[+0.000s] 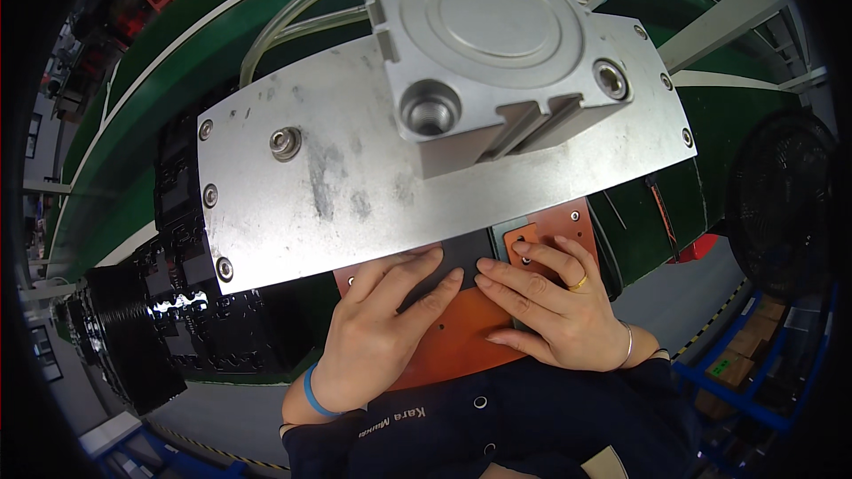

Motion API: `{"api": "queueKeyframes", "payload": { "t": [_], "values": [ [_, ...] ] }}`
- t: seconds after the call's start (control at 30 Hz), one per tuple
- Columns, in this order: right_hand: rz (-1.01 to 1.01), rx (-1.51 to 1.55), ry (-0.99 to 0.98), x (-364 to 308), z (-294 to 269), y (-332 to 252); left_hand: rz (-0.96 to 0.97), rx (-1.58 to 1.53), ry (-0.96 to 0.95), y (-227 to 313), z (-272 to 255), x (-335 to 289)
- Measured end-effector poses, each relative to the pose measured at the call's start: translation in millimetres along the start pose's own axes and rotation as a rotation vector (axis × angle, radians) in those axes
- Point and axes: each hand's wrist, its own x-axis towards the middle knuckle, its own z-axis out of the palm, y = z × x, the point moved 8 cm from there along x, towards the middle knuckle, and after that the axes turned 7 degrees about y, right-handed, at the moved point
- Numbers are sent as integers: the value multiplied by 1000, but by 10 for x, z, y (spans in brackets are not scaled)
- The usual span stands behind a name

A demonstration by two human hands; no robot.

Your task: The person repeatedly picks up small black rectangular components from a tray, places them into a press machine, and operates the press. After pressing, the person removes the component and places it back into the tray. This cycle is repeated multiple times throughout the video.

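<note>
A flat black piece (466,255) lies on the orange fixture plate (461,324), its far part hidden beneath a thick metal plate (373,160). My left hand (377,324) rests along its left side, fingers stretched and thumb apart, with the tips touching it. From the other side my right hand (564,315) reaches in with its fingers extended. Its index and middle fingertips meet the black piece's right edge. The upper fingers lie over a small orange block (519,244) fixed on the plate. Neither hand is wrapped round anything.
A silver pneumatic cylinder (484,44) stands on the metal plate, close above my hands. Clear hoses (306,22) run behind it. Stacked glossy black trays (191,302) are at the left on the green bench. A black fan (781,204) stands at the right.
</note>
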Motion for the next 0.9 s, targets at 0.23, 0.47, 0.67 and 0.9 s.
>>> {"api": "queueKeyframes", "payload": {
  "t": [0.23,0.47,0.67,0.9],
  "values": [
    [-6,-6,6,11,-16,-5,56,-22,10,6,5,-16],
    [-18,-10,23,20,-37,-12,81,-51,44,21,10,-22],
    [-29,-29,46,27,-44,-26,101,-50,64,19,3,-36],
    [-42,72,122,31,-135,13,130,-17,47,54,-6,-31]
  ]
}}
